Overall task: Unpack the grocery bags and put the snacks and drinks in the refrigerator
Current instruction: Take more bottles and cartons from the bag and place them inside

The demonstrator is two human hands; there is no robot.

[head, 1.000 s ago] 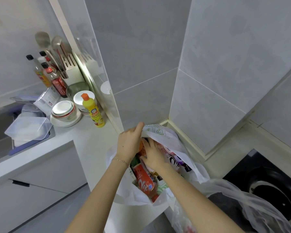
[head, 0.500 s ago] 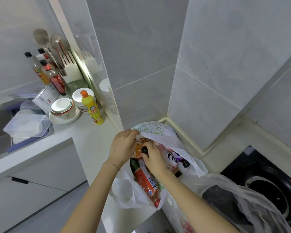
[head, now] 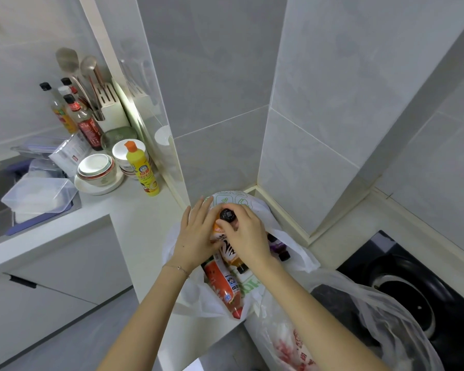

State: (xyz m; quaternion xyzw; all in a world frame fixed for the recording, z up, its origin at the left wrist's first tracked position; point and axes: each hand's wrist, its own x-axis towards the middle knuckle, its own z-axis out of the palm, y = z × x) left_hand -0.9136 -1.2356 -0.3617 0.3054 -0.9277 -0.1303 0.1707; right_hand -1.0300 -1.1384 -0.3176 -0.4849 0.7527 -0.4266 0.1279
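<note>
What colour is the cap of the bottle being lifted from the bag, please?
Black, on the bottle cap under the right hand; head view.

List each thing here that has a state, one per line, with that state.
white bag: open on the counter, bottles still inside
black-capped bottle: capped, gripped near the top, partly out of the bag
red bottle: lying in the bag
left hand: against the bottle
right hand: closed on the bottle
yellow bottle: upright, capped
bowls: stacked
</note>
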